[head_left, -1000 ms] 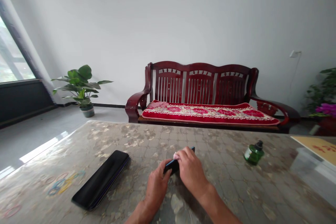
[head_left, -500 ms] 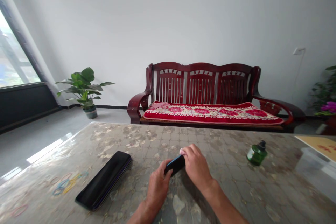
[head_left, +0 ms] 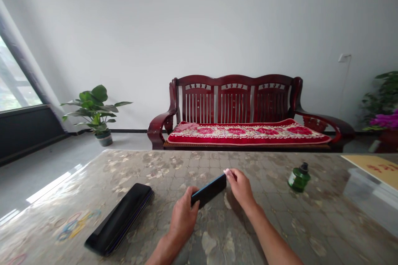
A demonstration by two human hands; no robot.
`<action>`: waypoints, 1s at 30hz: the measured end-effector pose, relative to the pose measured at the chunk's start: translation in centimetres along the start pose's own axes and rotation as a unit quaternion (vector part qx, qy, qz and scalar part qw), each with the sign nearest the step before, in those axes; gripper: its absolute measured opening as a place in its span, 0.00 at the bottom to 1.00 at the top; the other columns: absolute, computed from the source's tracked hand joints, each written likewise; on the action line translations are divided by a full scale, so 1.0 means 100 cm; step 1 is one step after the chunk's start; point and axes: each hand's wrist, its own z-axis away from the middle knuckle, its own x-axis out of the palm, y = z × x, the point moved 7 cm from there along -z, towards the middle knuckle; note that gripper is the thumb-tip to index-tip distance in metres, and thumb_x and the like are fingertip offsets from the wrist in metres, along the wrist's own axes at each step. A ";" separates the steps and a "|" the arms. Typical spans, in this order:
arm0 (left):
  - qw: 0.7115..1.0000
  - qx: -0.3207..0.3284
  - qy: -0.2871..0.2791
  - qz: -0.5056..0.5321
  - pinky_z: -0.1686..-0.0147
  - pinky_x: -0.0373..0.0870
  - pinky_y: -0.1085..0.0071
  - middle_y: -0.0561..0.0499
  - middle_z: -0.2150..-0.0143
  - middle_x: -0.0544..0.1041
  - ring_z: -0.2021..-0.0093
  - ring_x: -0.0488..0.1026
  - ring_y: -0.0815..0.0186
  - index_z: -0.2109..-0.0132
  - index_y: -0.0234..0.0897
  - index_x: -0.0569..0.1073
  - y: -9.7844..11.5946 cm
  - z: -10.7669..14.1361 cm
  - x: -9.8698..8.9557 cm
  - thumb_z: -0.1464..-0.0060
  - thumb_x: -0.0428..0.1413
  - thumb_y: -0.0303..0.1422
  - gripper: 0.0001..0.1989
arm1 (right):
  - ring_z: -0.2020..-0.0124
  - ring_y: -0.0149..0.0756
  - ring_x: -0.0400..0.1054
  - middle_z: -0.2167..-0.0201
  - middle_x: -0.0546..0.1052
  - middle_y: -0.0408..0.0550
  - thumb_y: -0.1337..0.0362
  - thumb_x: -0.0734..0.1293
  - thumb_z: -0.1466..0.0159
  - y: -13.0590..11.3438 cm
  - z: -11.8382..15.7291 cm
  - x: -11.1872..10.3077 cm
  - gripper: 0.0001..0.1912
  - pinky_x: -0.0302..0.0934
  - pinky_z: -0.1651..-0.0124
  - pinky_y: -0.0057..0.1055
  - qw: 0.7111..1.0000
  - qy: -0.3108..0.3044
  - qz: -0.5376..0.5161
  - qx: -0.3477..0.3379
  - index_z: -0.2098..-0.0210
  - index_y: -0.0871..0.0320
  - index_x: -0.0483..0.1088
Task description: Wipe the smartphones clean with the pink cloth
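Between my hands, a slim black phone [head_left: 209,190] with a blue edge is held tilted above the patterned tabletop. My left hand [head_left: 184,209] grips its left end, thumb on the near side and fingers behind. At the phone's far right corner, my right hand [head_left: 241,186] pinches a small whitish wad [head_left: 227,171], tissue or cloth, against the edge; most of the wad is hidden by the fingers. Left of my hands lies a black, long flat item [head_left: 120,218], looking like a wallet or stacked phones.
Loose coloured rubber bands [head_left: 76,225] lie at the left of the table [head_left: 168,165]. A green bottle with a black cap [head_left: 299,178] stands to the right, near a clear plastic box [head_left: 370,194] and a tan board [head_left: 374,168]. Beyond is a wooden bench [head_left: 236,103].
My right hand has shifted right and slightly away along the phone with the wad, uncovering more of its face. My left hand keeps its grip. The camera view has shifted slightly.
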 end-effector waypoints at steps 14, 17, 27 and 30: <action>0.958 0.038 -0.138 -0.247 0.56 0.68 0.66 0.42 0.57 0.79 0.54 0.78 0.54 0.53 0.38 0.71 0.067 -0.037 0.017 0.43 0.55 0.28 0.10 | 0.81 0.31 0.57 0.86 0.65 0.41 0.43 0.64 0.45 0.031 0.001 0.014 0.24 0.47 0.76 0.26 0.990 -0.055 -0.085 0.096 0.84 0.56 0.65; 0.959 0.046 -0.133 -0.246 0.56 0.69 0.65 0.41 0.56 0.79 0.53 0.77 0.54 0.52 0.37 0.72 0.080 -0.045 0.028 0.39 0.53 0.34 0.10 | 0.80 0.32 0.60 0.82 0.69 0.41 0.42 0.61 0.42 0.023 0.000 0.017 0.25 0.51 0.76 0.26 0.985 -0.055 -0.120 0.109 0.74 0.57 0.71; 0.963 0.054 -0.106 -0.241 0.60 0.67 0.68 0.43 0.60 0.81 0.57 0.79 0.56 0.55 0.39 0.74 0.085 -0.054 0.022 0.35 0.49 0.35 0.10 | 0.80 0.30 0.58 0.85 0.66 0.41 0.44 0.67 0.47 0.022 0.000 0.018 0.23 0.47 0.77 0.25 0.978 -0.068 -0.154 0.125 0.82 0.57 0.67; 0.969 0.049 -0.086 -0.225 0.63 0.66 0.70 0.45 0.62 0.81 0.59 0.79 0.57 0.55 0.40 0.73 0.080 -0.052 0.013 0.35 0.48 0.37 0.11 | 0.82 0.28 0.56 0.86 0.66 0.40 0.45 0.68 0.49 0.025 0.003 0.020 0.22 0.45 0.78 0.25 0.969 -0.083 -0.174 0.152 0.83 0.57 0.66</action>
